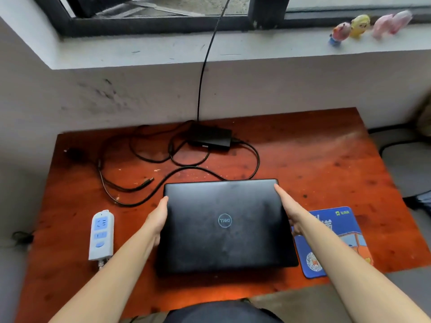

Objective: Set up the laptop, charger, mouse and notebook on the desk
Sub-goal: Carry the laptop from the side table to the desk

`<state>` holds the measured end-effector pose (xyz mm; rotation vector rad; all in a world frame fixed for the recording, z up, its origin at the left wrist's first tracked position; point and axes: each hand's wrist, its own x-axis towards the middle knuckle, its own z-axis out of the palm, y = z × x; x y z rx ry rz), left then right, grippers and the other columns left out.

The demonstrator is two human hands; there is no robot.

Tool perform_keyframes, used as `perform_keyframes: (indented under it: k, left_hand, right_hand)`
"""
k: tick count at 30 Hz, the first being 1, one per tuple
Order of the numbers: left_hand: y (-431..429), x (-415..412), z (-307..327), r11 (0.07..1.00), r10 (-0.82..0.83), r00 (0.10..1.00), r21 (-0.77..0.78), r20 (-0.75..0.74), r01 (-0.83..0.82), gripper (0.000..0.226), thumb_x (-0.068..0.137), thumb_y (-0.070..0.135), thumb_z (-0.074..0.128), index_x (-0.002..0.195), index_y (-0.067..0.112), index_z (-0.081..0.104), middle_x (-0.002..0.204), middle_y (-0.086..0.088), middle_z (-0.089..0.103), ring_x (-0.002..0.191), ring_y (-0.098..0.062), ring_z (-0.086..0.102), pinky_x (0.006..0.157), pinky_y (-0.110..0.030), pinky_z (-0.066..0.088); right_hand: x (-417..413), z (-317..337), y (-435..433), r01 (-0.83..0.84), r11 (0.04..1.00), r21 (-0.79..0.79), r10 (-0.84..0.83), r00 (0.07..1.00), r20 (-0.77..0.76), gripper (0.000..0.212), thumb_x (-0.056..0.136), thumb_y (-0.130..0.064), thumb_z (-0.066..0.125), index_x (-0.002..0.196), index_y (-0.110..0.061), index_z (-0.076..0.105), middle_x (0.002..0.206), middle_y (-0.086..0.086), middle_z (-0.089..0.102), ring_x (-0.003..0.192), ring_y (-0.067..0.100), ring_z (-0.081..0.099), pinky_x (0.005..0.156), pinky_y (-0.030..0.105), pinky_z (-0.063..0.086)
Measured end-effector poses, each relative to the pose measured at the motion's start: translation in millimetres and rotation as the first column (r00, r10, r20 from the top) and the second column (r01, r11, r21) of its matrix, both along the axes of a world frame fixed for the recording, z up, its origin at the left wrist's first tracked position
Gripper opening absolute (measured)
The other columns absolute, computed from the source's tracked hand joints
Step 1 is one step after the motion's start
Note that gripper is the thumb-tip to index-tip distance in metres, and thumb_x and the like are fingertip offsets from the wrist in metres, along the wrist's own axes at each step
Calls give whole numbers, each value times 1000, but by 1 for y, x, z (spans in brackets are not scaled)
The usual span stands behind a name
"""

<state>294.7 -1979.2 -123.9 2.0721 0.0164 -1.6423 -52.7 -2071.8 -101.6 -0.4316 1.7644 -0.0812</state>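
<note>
A closed black laptop (pixel 224 227) with a round logo on its lid is in the middle of the reddish wooden desk (pixel 314 164). My left hand (pixel 158 217) grips its left edge and my right hand (pixel 291 210) grips its right edge. Whether the laptop rests on the desk or hangs just above it I cannot tell. Behind it lies the black charger brick (pixel 210 136) with tangled cables, and its loose plug tip (pixel 148 181) lies left of the laptop's far corner. A blue mouse pad (pixel 335 238) lies partly under the laptop's right side. No mouse or notebook shows.
A white and blue power strip (pixel 101 234) lies at the desk's left front. A black cable (pixel 205 66) runs up the wall to the window. Small toy figures (pixel 356 26) stand on the sill at the right. Dark cables (pixel 396 145) lie on the floor right of the desk.
</note>
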Motion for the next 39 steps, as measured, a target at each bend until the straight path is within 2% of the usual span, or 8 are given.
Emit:
perform_keyframes:
  k: [2,6,13,18,25,27,31,39]
  left_hand:
    - [3,-4,-1,1000,17,1000,-4,3,-17,90,73,78,50,142,19,53,139,-5,60,123,-31,58,107,-50,44]
    - [3,-11,-4,1000,30,1000,-4,-8,-30,85,79,74,48,142,17,52,139,-5,59,124,-29,57,106,-47,45]
    - [11,-17,-7,999,40,999,4,22,-41,86,77,71,47,144,18,50,145,-6,53,128,-31,53,109,-51,42]
    - [15,-17,-9,999,33,999,-30,2,-33,75,83,69,44,136,19,58,133,-6,63,117,-29,60,105,-50,46]
    - [16,-20,-5,999,-41,997,-4,60,42,74,88,68,38,145,21,48,146,-4,53,133,-28,47,105,-47,37]
    - [16,-20,-6,999,-54,997,-5,57,54,73,90,67,36,146,21,47,146,-4,53,133,-29,47,108,-49,36]
    - [17,-21,-9,998,-68,995,-8,75,69,75,89,68,36,147,21,46,148,-4,51,134,-28,47,113,-50,36]
    - [22,-23,-7,996,-74,994,-41,81,78,89,82,77,35,154,26,32,162,-5,29,146,-29,32,119,-54,28]
  right_hand:
    - [0,1,-5,-14,998,-58,13,1000,-21,112,61,-92,52,147,-21,47,149,10,50,130,35,50,98,48,43]
    - [-1,-1,-7,-29,997,-77,27,999,-31,110,63,-92,50,146,-21,47,147,9,51,130,35,48,97,49,39]
    - [-1,-7,2,29,987,-159,-19,998,64,104,60,-87,57,142,-23,55,146,3,55,133,29,50,116,48,34]
    - [1,-8,8,26,985,-172,-21,999,28,104,63,-85,59,146,-23,50,149,0,50,136,28,45,115,46,33]
    - [-3,-11,7,8,983,-184,9,996,92,84,66,-84,57,128,-28,65,119,-6,69,108,19,62,98,42,45]
    - [0,-13,8,21,981,-195,-9,998,62,83,72,-81,55,133,-24,62,126,-4,66,109,20,61,92,40,44]
    - [6,-19,11,-15,970,-245,-10,995,-101,89,81,-77,47,150,-20,42,153,4,45,137,32,45,112,47,38]
    - [13,-28,23,-219,934,-284,126,942,-311,85,89,-75,39,157,-25,28,160,8,34,145,37,33,114,51,33]
